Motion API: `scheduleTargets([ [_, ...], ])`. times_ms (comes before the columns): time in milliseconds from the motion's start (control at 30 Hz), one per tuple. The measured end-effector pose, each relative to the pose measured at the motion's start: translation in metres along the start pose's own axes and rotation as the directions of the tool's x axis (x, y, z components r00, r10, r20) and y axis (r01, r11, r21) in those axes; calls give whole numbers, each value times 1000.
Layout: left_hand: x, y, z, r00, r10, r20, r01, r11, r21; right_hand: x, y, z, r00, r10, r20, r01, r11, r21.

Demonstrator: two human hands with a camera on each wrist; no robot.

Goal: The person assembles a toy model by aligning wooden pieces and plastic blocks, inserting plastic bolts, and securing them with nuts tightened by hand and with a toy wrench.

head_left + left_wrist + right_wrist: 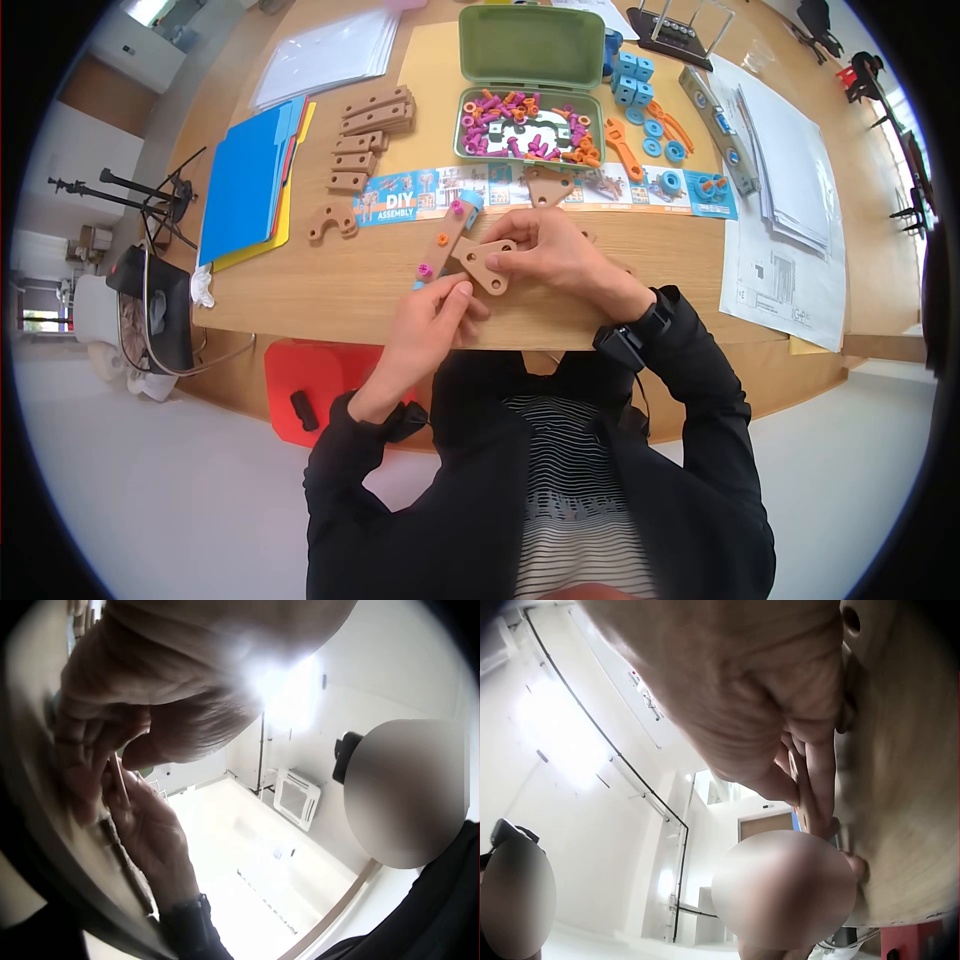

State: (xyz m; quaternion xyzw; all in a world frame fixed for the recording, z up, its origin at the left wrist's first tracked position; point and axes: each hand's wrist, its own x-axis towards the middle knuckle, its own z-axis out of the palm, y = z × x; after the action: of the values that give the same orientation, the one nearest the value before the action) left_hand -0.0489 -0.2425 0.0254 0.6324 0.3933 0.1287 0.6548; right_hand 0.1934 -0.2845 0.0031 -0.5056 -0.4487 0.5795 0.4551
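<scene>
My right hand (560,255) pinches a triangular wooden plate (490,268) with round holes, thumb on its upper face. To its left a wooden bar (440,243) lies slanted, with pink and orange bolts in it and blue pieces at both ends. My left hand (432,318) grips around the bar's lower end, its thumb and curled fingers close to the plate's lower corner. In the left wrist view the plate's thin edge (119,781) shows between the two hands. The right wrist view has the plate (803,791) between the right thumb and fingers.
A green box (530,78) of pink and orange bolts stands open beyond a printed DIY strip (400,197). Wooden strips (378,112) and a notched piece (333,222) lie left, near blue folders (250,190). Blue blocks (632,78), an orange wrench (622,150) and a spirit level (720,130) lie right.
</scene>
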Motion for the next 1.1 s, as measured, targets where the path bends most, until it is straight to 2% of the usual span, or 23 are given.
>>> scheduleTargets([
  [33, 2, -1, -1, 1000, 1, 1, -1, 1000, 1, 0, 1, 1, 1000, 2, 8, -2, 1000, 22],
  [100, 5, -3, -4, 998, -8, 55, 17, 987, -160, 0, 5, 5, 1000, -15, 2, 15, 999, 43],
  [133, 5, -4, -3, 999, -7, 53, 15, 987, -159, 0, 7, 7, 999, -32, -3, 32, 997, 64],
  [200, 6, -6, 3, 998, -45, 52, 60, 932, -359, 1, 12, 11, 999, -44, -1, 44, 996, 77],
  [300, 5, -8, 5, 994, -94, 54, 108, 885, -453, 0, 12, 13, 998, -57, 8, 57, 996, 63],
  [400, 5, -10, 9, 997, -77, 6, 68, 837, -544, -1, 12, 14, 999, -35, 37, 32, 997, 65],
  [467, 6, -14, 11, 996, -87, -15, 63, 825, -562, -1, 12, 16, 998, -11, 57, 6, 996, 91],
  [533, 6, -14, 13, 995, -98, -34, 60, 813, -580, -2, 11, 18, 998, -44, 43, 42, 998, 50],
  [667, 6, -14, 16, 992, -87, -89, 20, 817, -577, -3, 11, 19, 999, -23, 36, 22, 1000, 15],
  [733, 6, -12, 16, 992, -74, -103, 1, 818, -575, -4, 10, 19, 994, -111, 20, 112, 992, -59],
  [1033, 25, 7, 1, 984, 0, -177, -85, 878, -471, -5, 0, 14, 976, -208, -69, 210, 977, 21],
  [1100, 32, 14, -5, 988, 13, -152, -85, 874, -479, -10, -17, 7, 979, -172, -107, 178, 983, 41],
])
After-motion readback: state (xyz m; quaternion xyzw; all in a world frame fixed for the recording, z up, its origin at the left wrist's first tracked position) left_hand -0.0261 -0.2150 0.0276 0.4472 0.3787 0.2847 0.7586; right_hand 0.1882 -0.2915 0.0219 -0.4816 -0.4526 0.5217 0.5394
